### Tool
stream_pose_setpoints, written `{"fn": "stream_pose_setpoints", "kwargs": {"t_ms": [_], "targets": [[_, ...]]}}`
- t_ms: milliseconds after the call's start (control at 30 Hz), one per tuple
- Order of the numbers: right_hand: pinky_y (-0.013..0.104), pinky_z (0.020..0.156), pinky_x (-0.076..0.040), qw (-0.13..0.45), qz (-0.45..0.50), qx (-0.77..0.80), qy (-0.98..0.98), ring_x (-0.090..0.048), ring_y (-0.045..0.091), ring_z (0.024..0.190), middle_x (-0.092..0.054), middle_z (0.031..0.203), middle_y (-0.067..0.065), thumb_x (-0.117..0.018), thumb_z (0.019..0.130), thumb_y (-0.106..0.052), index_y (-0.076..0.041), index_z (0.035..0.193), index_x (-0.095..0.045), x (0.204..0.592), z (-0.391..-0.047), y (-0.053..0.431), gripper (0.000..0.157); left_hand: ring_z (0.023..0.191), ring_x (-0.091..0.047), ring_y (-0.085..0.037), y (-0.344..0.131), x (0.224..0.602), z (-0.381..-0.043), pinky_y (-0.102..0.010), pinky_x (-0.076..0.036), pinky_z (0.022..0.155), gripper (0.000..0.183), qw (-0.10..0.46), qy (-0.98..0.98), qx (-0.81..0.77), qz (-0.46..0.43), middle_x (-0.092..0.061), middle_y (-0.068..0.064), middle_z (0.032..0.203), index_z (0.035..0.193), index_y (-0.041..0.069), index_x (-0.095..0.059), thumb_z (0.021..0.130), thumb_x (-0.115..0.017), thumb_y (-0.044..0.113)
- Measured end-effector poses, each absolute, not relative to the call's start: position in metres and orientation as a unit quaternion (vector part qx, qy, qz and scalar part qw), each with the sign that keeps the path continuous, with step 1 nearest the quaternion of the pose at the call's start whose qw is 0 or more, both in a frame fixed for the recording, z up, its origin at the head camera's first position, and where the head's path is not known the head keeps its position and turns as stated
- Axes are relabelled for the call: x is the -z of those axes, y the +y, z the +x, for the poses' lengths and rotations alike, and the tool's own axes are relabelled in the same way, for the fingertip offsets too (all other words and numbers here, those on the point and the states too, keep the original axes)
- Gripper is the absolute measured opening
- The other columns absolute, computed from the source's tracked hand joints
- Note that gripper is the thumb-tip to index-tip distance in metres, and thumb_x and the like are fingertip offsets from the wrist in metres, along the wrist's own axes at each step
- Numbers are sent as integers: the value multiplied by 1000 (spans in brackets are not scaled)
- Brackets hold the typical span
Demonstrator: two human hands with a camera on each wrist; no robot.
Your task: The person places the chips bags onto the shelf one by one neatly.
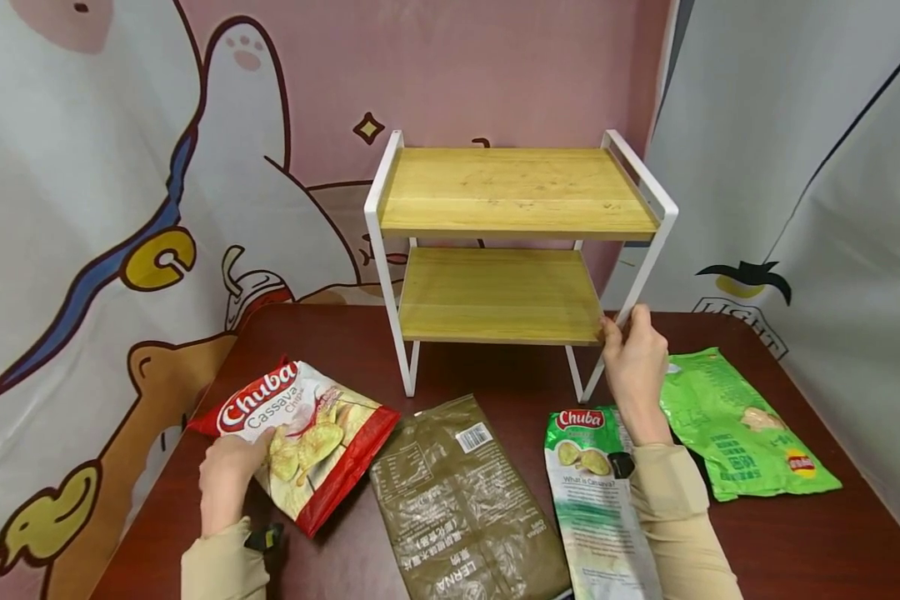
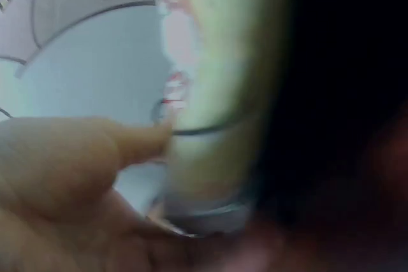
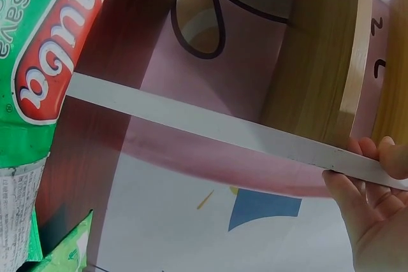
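Your left hand [image 1: 231,477] pinches the red-and-white Chuba bag [image 1: 326,454] at front-left of the two-tier rack [image 1: 517,192]; your right hand [image 1: 637,367] grips the rack's right front leg [image 1: 642,271], fingers curled round it. Brown bag [image 1: 465,500] lies in front of the rack, green-and-white Chuba bag [image 1: 594,525] front-right, bright green bag [image 1: 738,433] farther right.

the brown bag [image 1: 465,500] runs off the head view's bottom edge, its finest print too small to read; the green-and-white bag [image 1: 596,512] is cut off there too and partly hidden by the right sleeve [image 1: 675,492]; the left hand [image 1: 231,468] covers part of the red-and-white bag [image 1: 318,450], which blurs beyond reading in the left wrist view; the right wrist view's edges crop the right hand [image 3: 382,227] and the shelf [image 3: 312,68]
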State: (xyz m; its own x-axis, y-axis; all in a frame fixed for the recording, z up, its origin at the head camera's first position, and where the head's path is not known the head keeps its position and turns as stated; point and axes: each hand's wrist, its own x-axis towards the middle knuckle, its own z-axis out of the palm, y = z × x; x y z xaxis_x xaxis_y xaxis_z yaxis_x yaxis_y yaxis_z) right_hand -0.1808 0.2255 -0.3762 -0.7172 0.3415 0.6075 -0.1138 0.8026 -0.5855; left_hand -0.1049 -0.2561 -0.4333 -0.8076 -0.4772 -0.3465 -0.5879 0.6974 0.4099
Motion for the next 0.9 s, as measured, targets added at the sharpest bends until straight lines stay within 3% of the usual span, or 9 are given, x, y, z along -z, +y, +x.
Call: {"fn": "stream_pose_setpoints", "kwargs": {"t_ms": [67, 167, 433, 667, 767, 900], "targets": [[51, 53, -43, 371, -65, -307, -874, -62, 42, 62, -67, 76, 24, -63, 91, -16, 2, 91, -53, 376, -181, 226, 21, 97, -53, -52, -261, 438, -107, -56, -47, 81, 73, 122, 916, -277, -263, -50, -43, 112, 118, -23, -45, 93, -45, 45], [51, 53, -42, 371, -65, -307, -874, -61, 42, 61, -67, 76, 24, -63, 91, -15, 3, 91, -53, 376, -181, 226, 20, 100, -51, -54, -264, 443, -111, -57, -44, 83, 69, 98, 915, -301, -252, -49, -44, 114, 120, -23, -42, 93, -47, 41], [51, 52, -42, 369, -62, -309, -874, -61, 43, 61, -66, 74, 25, -63, 91, -14, 3, 90, -53, 376, -181, 226, 20, 103, -48, -58, -258, 437, -110, -61, -38, 84, 43, -58, 913, -330, -232, -52, -42, 114, 116, -15, -47, 92, -51, 20], [51, 52, -41, 367, -59, -309, -876, -60, 42, 60, -66, 74, 25, -62, 92, -15, 3, 90, -53, 376, -180, 226, 20, 97, -52, -51, -249, 403, -105, -56, -37, 76, 35, -168, 888, -368, -220, -57, -38, 109, 116, -10, -52, 94, -52, 17], [51, 52, -42, 367, -57, -309, -876, -60, 42, 59, -65, 74, 25, -62, 92, -14, 3, 90, -53, 376, -180, 226, 19, 94, -55, -42, -244, 381, -102, -44, -39, 69, 39, -195, 874, -383, -229, -60, -33, 111, 121, -7, -53, 95, -52, 22], [51, 52, -42, 369, -54, -308, -875, -60, 42, 59, -65, 74, 25, -62, 92, -14, 3, 89, -53, 375, -178, 226, 19, 83, -52, -13, -239, 353, -98, -20, -35, 63, 42, -225, 849, -416, -236, -62, -21, 110, 127, -1, -54, 96, -52, 27]]}}
